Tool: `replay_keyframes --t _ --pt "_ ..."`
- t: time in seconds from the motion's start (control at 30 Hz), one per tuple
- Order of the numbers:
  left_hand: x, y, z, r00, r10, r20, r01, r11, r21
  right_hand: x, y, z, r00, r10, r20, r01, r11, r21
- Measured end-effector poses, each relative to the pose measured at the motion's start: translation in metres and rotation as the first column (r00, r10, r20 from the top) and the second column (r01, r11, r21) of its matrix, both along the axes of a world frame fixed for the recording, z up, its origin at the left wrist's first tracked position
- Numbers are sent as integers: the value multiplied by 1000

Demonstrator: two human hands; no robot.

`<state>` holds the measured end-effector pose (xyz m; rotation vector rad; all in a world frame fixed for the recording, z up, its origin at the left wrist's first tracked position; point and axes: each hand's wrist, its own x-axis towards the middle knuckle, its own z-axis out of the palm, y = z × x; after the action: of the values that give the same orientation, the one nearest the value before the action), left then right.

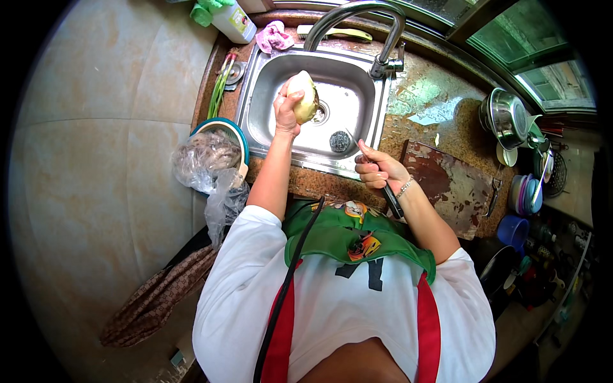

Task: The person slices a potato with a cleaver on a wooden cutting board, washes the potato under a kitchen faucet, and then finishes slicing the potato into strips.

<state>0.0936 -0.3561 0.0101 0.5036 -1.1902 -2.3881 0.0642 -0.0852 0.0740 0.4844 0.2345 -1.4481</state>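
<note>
Over the stainless steel sink, my left hand grips a large pale, yellowish vegetable, partly peeled-looking, with a brownish patch on its right side. My right hand is closed round the black handle of a kitchen knife, at the sink's near right corner. Its thin blade points up and left over the basin, away from the vegetable. A steel wool scourer lies on the basin floor, below the drain.
A chrome faucet arches behind the sink. Left are spring onions, a pink cloth and a basket with plastic bags. Right are a worn cutting board, a peeler and metal bowls. A brush lies behind.
</note>
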Motion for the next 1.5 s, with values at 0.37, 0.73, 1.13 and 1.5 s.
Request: replay_keyframes --t 0.37,0.73,1.13,1.5 --pt "-7 5 -17 994 -107 -32 111 930 351 -4 8 23 535 356 -766 148 854 499" --pt "-16 0 -7 995 -101 -20 100 900 423 -2 17 18 -179 501 -847 359 835 418" --pt "-20 6 -5 1000 19 23 -25 959 284 -5 10 32 -337 612 -715 387 783 488" --pt "-22 10 -1 993 107 56 -116 975 187 -2 8 26 -385 597 -704 418 793 444"
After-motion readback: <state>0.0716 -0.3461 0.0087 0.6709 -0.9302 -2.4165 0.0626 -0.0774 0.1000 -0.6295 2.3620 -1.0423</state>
